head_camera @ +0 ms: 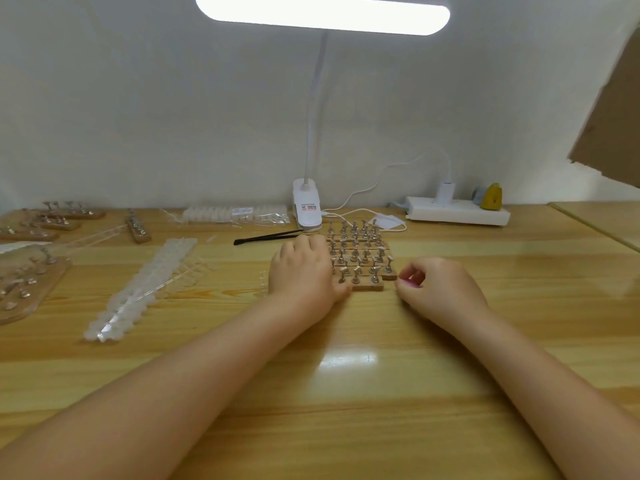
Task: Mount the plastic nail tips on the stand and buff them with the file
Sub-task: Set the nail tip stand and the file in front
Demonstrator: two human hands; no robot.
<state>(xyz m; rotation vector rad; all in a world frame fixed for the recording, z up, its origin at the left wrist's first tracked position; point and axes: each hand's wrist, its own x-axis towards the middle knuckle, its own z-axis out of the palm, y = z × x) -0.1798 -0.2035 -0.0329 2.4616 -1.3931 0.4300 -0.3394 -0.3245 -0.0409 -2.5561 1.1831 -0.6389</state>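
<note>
Getting the stands ready, with no nail tips on them yet.

My left hand (pixel 301 268) lies flat with straight fingers against the left side of the stands (pixel 360 252), near the middle of the table (pixel 346 375); I think it keeps them from sliding. My right hand (pixel 436 285) sits just right of them, fingers curled, and I cannot tell if it holds something. The nail tips (pixel 138 289) lie in long strips toward the left edge, easy to reach. The file (pixel 266 237) rests behind my left hand. My left fingertips are hidden. More stands at the left edge are cut off.
</note>
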